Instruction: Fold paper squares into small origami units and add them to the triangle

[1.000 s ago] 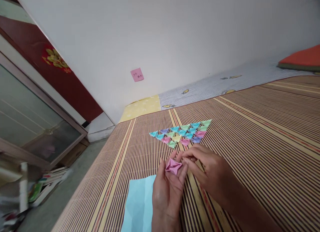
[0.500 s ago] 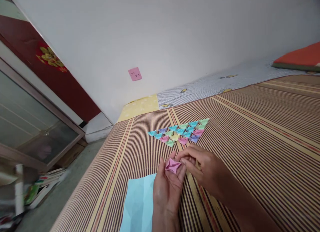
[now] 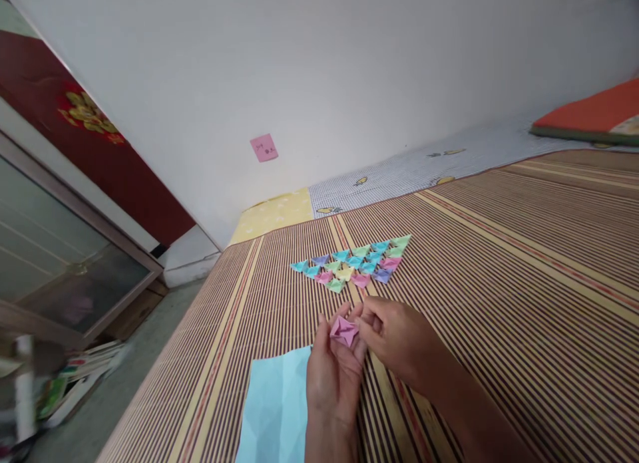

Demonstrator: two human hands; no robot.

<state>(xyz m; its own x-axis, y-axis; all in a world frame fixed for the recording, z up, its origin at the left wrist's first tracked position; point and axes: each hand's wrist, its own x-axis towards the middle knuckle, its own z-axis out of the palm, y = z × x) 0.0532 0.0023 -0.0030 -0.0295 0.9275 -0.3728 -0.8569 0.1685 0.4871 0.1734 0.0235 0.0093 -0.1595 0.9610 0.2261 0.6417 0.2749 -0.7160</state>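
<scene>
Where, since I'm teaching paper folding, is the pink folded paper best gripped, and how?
I'd pinch the pink folded paper lightly by its right corner, coming from the right. It sits cupped in the left hand with its points spread outward, so that tip looks easiest to reach, and the right hand is on that side.

Single view, worn on your head. Looks forward and down across the striped mat [image 3: 474, 263] to the white wall [image 3: 349, 84] beyond. Your hands [image 3: 333, 376] sit near the lens, low and just right of centre; forearms leave by the bottom edge. Coverage wide, frame canted: the mat's far edge climbs rightward, the glass door [image 3: 64, 243] leans at left. Lower-left floor clutter [image 3: 80, 383] is soft, perhaps motion blur.
</scene>
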